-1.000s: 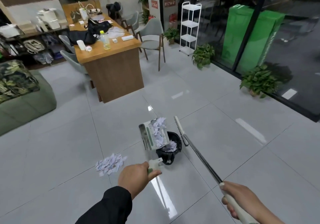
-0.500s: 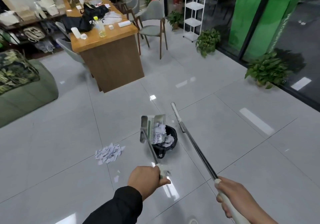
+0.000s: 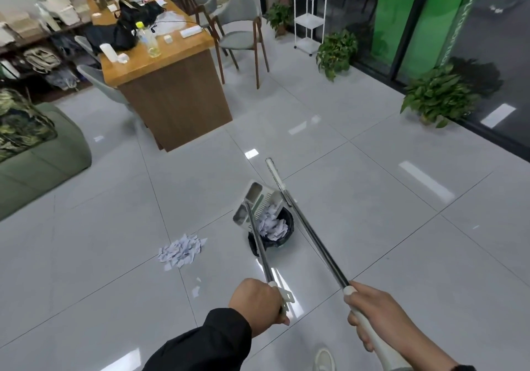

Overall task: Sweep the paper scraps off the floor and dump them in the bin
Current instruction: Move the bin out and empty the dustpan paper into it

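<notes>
Curled fingers of the left hand (image 3: 256,301) wrap the pale end of the dustpan handle (image 3: 259,248) in the lower middle of the frame, a black sleeve (image 3: 206,342) running down from the wrist. To the lower right, the right hand (image 3: 375,316) grips the white grip of the broom handle (image 3: 312,235), its fingers closed round it, with the dark shaft running up and left toward the centre of the frame. At the centre, the dustpan (image 3: 256,201) is tilted over the small black bin (image 3: 282,234), its mouth facing down into it, and paper scraps (image 3: 272,223) lie from the pan's lip into the bin's opening. The white broom head (image 3: 272,169) shows edge-on just above and right of the pan, close beside it. Left of the bin, on the grey tiled floor (image 3: 372,212), a second heap of paper scraps (image 3: 181,251) lies apart from it, with a few loose bits (image 3: 196,290) scattered below the heap. In the upper left stands a wooden desk (image 3: 169,83) carrying a bottle (image 3: 149,39) and a black bag (image 3: 114,34), with a green sofa (image 3: 37,146) at the far left edge. A white shelf rack (image 3: 309,9) and potted plants (image 3: 436,95) stand toward the upper right.
</notes>
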Motion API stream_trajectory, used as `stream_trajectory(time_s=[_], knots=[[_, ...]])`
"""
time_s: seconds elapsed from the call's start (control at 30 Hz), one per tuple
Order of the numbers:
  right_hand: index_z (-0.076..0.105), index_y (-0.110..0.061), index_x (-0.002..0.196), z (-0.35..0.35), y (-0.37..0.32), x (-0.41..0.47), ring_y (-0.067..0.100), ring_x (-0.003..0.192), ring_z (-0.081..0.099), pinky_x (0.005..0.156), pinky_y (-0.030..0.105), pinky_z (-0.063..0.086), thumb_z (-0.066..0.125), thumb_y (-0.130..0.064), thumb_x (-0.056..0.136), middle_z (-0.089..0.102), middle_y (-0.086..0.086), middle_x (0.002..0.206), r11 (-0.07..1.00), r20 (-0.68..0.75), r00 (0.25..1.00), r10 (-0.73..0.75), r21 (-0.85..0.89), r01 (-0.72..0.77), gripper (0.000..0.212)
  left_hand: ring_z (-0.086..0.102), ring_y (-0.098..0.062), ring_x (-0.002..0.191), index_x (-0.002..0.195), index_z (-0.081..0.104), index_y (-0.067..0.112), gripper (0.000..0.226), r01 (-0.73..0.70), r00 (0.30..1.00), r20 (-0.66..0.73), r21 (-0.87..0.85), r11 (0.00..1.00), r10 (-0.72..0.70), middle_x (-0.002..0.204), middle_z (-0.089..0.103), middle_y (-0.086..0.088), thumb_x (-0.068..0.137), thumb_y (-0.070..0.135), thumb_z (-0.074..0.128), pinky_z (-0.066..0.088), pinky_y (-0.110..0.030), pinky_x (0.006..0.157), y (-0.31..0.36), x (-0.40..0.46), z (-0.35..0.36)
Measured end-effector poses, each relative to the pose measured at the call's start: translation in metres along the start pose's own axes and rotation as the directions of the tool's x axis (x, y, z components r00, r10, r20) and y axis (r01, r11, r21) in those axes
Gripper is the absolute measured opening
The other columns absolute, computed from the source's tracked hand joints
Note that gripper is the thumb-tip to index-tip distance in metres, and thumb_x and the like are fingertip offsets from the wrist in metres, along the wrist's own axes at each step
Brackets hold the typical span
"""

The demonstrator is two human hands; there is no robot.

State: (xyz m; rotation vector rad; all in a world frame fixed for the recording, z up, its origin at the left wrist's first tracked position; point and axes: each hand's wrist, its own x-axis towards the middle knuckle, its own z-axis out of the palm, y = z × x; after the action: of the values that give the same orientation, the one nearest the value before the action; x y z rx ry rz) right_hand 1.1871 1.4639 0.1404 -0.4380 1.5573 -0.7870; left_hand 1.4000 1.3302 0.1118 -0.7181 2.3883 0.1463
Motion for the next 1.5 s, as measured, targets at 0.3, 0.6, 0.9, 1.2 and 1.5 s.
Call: stream_trajectory(time_s=[0.3,0.6,0.9,1.2,1.5], knots=[[0.063,-0.011,0.101,-0.007,0.003,0.001,0.025,0.049,0.044,0.046,0.029,0.041,0.059,-0.014,0.094,0.053,0.015,0.065,1.000,-0.034,0.999,0.002,0.028,-0.001,0.008,0.067,-0.032,0.091,0.114,0.066,0.010,0.056,-0.014,1.000,0.008,0.049,0.999,0.013,0.067,0.025,0.001,0.102,0.059,0.044,0.026,-0.033,0.055,0.010,-0.003,-0.010],[0.054,0.005,0.119,-0.011,0.004,-0.008,0.026,0.053,0.044,0.046,0.028,0.039,0.060,-0.010,0.094,0.053,0.015,0.062,0.999,-0.077,0.997,0.010,0.039,-0.008,0.030,0.068,-0.028,0.105,0.118,0.069,0.017,0.044,0.026,0.999,0.037,0.028,0.999,-0.027,0.090,0.048,0.000,0.103,0.053,0.048,0.034,-0.032,0.070,0.014,-0.017,-0.022],[0.052,0.007,0.105,-0.005,0.009,-0.015,0.024,0.050,0.043,0.045,0.027,0.038,0.060,-0.010,0.094,0.053,0.016,0.064,0.996,-0.049,0.999,-0.018,0.083,0.022,0.022,0.068,-0.031,0.093,0.115,0.062,0.008,0.061,0.099,0.995,-0.039,0.135,0.986,-0.094,0.098,0.069,-0.009,0.101,0.064,0.042,0.036,-0.036,0.068,0.008,-0.037,-0.023],[0.056,-0.009,0.082,-0.004,-0.002,-0.001,0.021,0.047,0.041,0.046,0.024,0.036,0.058,-0.011,0.094,0.050,0.015,0.064,0.990,-0.053,0.998,-0.044,0.132,0.051,0.012,0.055,-0.016,0.057,0.071,0.052,0.025,0.061,0.409,0.749,-0.285,-0.511,0.756,-0.598,0.064,0.058,0.002,0.094,0.078,0.034,0.036,-0.031,0.053,-0.079,-0.076,-0.076],[0.059,-0.005,0.089,0.004,-0.039,0.056,0.021,0.047,0.042,0.045,0.025,0.038,0.057,-0.008,0.093,0.052,0.018,0.065,0.994,-0.164,0.987,-0.004,0.106,0.022,0.005,0.042,-0.025,0.054,0.073,0.056,0.007,0.082,0.234,0.390,0.102,-0.972,-0.008,-0.915,0.063,0.047,-0.008,0.083,0.087,0.039,0.036,-0.037,0.058,-0.199,-0.119,0.001]])
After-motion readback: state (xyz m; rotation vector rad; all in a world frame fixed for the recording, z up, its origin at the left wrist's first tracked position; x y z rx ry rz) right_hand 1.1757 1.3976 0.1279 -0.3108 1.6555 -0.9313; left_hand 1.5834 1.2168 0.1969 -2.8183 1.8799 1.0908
